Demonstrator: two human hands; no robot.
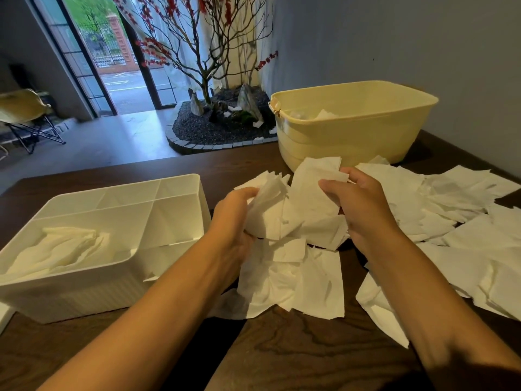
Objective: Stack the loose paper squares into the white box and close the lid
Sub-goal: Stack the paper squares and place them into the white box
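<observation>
Two bare forearms are seen reaching forward from the bottom edge over a dark wood-grain table (296, 351). Between them, one bunch of white paper squares (293, 210) is held above the tabletop. The left hand (234, 218) is curled round the bunch's left edge, fingers bent in against the sheets. The right hand (363, 204) is curled over the right side, and the upper sheet is pinched between thumb and fingertips. Below the held bunch, several more squares (296, 280) are spread overlapping on the table, and a larger loose scatter (456, 221) is spread to the right as far as the frame edge; the sheets overlap too much to be counted.

One white box (174, 210) is set on the table at the left, just beside the left forearm, open at the top. Its interior is divided into compartments: one large front compartment, in which a rumpled layer of paper squares (59, 249) lies, and smaller ones at the back and right, whose contents cannot be made out. A flat white edge (4, 314) is visible at the far left; what it is cannot be told.

Farther back, one pale yellow plastic tub (352, 131) stands on the table, with some white paper inside. Beyond the table, one bare-branched tree with red blossoms (203, 46) rises from a gravel bed, and one folding chair (25, 114) stands by the glass door.
</observation>
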